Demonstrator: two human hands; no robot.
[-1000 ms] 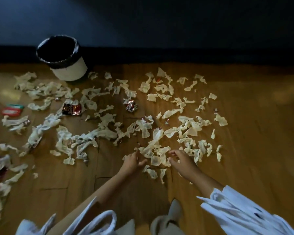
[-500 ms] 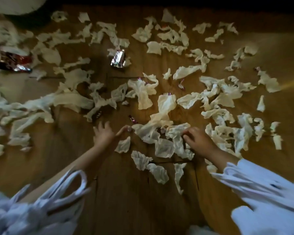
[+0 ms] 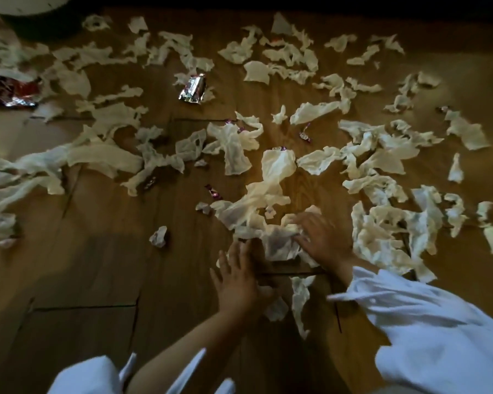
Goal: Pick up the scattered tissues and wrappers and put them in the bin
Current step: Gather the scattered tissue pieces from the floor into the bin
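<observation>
We are gathering limp, feather-light tissues [image 3: 278, 241] off the floor [image 3: 97, 280]: left hand [image 3: 236, 280] flat, grip released; right hand [image 3: 325, 240] grip bunching the crumpled middle.

— What's worn on the arms?
— White cloth. The right sleeve [image 3: 427, 322] is loose and creased, and reaches the wrist of the right hand [image 3: 322, 237].
— And the other?
— The left sleeve [image 3: 83, 376] is white too, with narrow strips at its edge. The forearm [image 3: 182, 348] is bare up to the left hand [image 3: 236, 282].
</observation>
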